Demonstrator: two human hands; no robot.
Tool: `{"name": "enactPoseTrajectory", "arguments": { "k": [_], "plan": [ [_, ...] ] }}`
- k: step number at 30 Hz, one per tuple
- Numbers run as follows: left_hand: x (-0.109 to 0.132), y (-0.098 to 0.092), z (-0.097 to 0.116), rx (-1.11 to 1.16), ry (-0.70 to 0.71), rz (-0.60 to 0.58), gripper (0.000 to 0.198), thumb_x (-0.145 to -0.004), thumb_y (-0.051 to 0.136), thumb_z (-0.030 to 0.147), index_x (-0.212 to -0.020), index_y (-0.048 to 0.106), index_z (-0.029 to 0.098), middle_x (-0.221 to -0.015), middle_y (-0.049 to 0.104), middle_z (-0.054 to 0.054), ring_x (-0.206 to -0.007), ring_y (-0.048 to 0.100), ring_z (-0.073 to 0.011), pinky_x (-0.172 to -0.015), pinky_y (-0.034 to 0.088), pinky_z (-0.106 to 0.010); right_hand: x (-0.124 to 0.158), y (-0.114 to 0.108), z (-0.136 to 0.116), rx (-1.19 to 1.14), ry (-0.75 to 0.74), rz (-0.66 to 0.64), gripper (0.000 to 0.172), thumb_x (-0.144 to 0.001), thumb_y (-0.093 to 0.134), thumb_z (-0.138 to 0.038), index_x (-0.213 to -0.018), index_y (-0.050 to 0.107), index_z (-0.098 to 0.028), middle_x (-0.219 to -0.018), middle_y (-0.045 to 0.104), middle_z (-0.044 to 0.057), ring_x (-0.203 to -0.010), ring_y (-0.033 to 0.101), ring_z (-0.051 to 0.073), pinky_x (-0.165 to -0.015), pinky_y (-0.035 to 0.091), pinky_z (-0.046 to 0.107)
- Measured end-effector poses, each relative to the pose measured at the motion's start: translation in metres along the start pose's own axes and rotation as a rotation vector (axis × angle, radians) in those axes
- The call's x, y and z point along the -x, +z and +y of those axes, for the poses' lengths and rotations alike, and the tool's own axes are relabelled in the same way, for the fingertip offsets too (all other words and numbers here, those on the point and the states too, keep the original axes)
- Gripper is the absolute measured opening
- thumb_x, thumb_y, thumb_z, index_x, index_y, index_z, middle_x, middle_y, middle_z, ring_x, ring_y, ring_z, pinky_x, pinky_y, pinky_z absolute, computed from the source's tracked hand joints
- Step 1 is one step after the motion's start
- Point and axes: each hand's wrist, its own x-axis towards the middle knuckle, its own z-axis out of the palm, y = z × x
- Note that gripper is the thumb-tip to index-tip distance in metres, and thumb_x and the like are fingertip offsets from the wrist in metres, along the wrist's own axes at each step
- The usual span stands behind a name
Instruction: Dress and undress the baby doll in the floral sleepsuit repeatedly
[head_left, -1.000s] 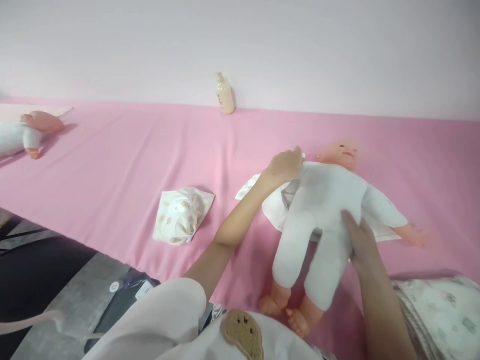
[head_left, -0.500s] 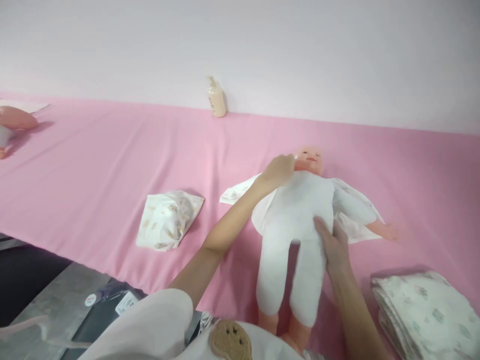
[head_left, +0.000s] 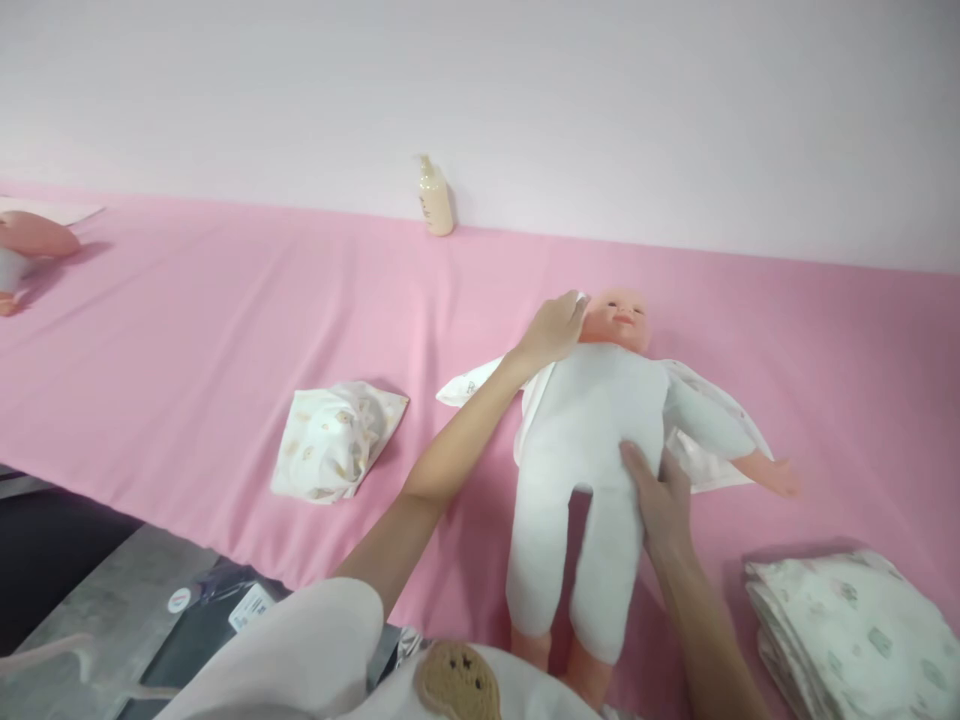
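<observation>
A baby doll (head_left: 607,410) with a white cloth body lies face up, its head away from me and its feet towards me. A white printed baby shirt (head_left: 469,384) is partly under it, one sleeve over the doll's arm on the right. My left hand (head_left: 555,328) is closed beside the doll's head, a small white bit of cloth, apparently the shirt, showing at its fingertips. My right hand (head_left: 664,500) grips the doll's hip, thumb on top and fingers along the side. The doll's other arm is hidden.
A bundled printed cloth (head_left: 334,440) lies left on the pink sheet (head_left: 225,330). Folded printed fabric (head_left: 862,630) sits at the near right. A pump bottle (head_left: 435,198) stands against the wall. Part of another doll (head_left: 34,235) shows at the far left.
My left hand has shifted slightly left, off the edge of the doll's head, uncovering more of it. The doll has tilted a little and its legs moved slightly left. My right hand keeps its hold.
</observation>
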Motion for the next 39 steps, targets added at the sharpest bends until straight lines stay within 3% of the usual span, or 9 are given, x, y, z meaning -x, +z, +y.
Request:
{"name": "enactPoseTrajectory", "arguments": {
  "k": [6, 12, 15, 19, 22, 27, 32, 35, 39],
  "plan": [
    [0.035, -0.006, 0.04, -0.273, 0.111, -0.266, 0.027, -0.09, 0.029, 0.014, -0.097, 0.054, 0.011, -0.086, 0.063, -0.011, -0.079, 0.061, -0.02, -0.066, 0.042, -0.028, -0.001, 0.002, -0.001, -0.009, 0.05, 0.031, 0.052, -0.063, 0.071, -0.052, -0.102, 0.064, -0.018, -0.098, 0.067, 0.006, -0.086, 0.062, 0.023, -0.065, 0.052, 0.029],
    [0.068, -0.005, 0.058, -0.555, 0.061, -0.3, 0.03, -0.078, 0.032, -0.003, -0.089, 0.058, 0.006, -0.079, 0.063, -0.013, -0.072, 0.061, -0.0206, -0.057, 0.038, -0.027, 0.001, 0.003, -0.003, 0.012, 0.036, 0.025, 0.05, -0.067, 0.068, -0.051, -0.103, 0.064, -0.017, -0.097, 0.067, 0.008, -0.086, 0.061, 0.025, -0.065, 0.05, 0.031],
    [0.07, -0.014, 0.055, -0.478, 0.192, -0.381, 0.028, -0.084, 0.037, 0.01, -0.104, 0.056, 0.007, -0.08, 0.063, -0.012, -0.069, 0.059, -0.0196, -0.055, 0.036, -0.027, 0.001, 0.004, -0.004, -0.007, 0.036, 0.029, 0.05, -0.066, 0.068, -0.052, -0.103, 0.064, -0.017, -0.097, 0.067, 0.008, -0.086, 0.061, 0.025, -0.064, 0.049, 0.031],
    [0.066, -0.023, 0.055, -0.177, 0.47, -0.653, 0.052, -0.084, 0.045, 0.027, -0.135, 0.033, 0.019, -0.075, 0.063, -0.002, -0.063, 0.055, -0.0146, -0.056, 0.035, -0.024, 0.001, 0.003, -0.002, 0.012, 0.039, 0.006, 0.053, -0.068, 0.065, -0.053, -0.109, 0.063, -0.02, -0.099, 0.067, 0.006, -0.087, 0.06, 0.025, -0.066, 0.047, 0.031],
    [0.067, -0.024, 0.059, 0.005, 0.553, -0.779, 0.053, -0.088, 0.039, 0.028, -0.139, 0.023, 0.025, -0.08, 0.064, 0.001, -0.067, 0.056, -0.0122, -0.061, 0.038, -0.023, 0.001, 0.002, -0.001, 0.083, 0.02, 0.008, 0.054, -0.069, 0.062, -0.054, -0.112, 0.063, -0.02, -0.094, 0.067, 0.004, -0.085, 0.059, 0.024, -0.068, 0.046, 0.031],
    [0.077, -0.024, 0.065, -0.267, 0.492, -0.546, 0.036, -0.087, 0.041, 0.027, -0.121, 0.045, 0.017, -0.093, 0.061, -0.005, -0.075, 0.057, -0.0171, -0.062, 0.038, -0.027, 0.002, 0.004, -0.004, 0.037, 0.02, 0.009, 0.054, -0.069, 0.063, -0.055, -0.112, 0.062, -0.022, -0.099, 0.067, 0.004, -0.086, 0.059, 0.024, -0.068, 0.047, 0.031],
    [0.084, -0.026, 0.067, -0.588, 0.128, -0.322, 0.043, -0.078, 0.055, 0.023, -0.115, 0.046, 0.006, -0.097, 0.056, -0.014, -0.078, 0.057, -0.0219, -0.057, 0.038, -0.027, 0.002, 0.005, -0.003, 0.006, 0.035, -0.004, 0.05, -0.069, 0.063, -0.053, -0.108, 0.064, -0.021, -0.098, 0.067, 0.005, -0.087, 0.06, 0.024, -0.068, 0.048, 0.032],
    [0.081, -0.025, 0.06, -0.615, 0.103, -0.335, 0.043, -0.077, 0.048, 0.008, -0.119, 0.043, 0.008, -0.094, 0.056, -0.012, -0.076, 0.057, -0.0187, -0.058, 0.037, -0.025, 0.0, 0.005, -0.002, 0.015, 0.048, 0.012, 0.05, -0.068, 0.065, -0.053, -0.107, 0.064, -0.021, -0.099, 0.067, 0.005, -0.087, 0.06, 0.025, -0.069, 0.048, 0.033],
    [0.072, -0.032, 0.048, -0.418, 0.325, -0.48, 0.054, -0.077, 0.041, 0.003, -0.128, 0.039, 0.019, -0.112, 0.05, -0.01, -0.075, 0.056, -0.014, -0.058, 0.038, -0.023, 0.001, 0.006, -0.004, 0.006, 0.05, 0.012, 0.05, -0.068, 0.065, -0.053, -0.107, 0.063, -0.022, -0.1, 0.066, 0.005, -0.087, 0.06, 0.025, -0.07, 0.048, 0.034]
  ]
}}
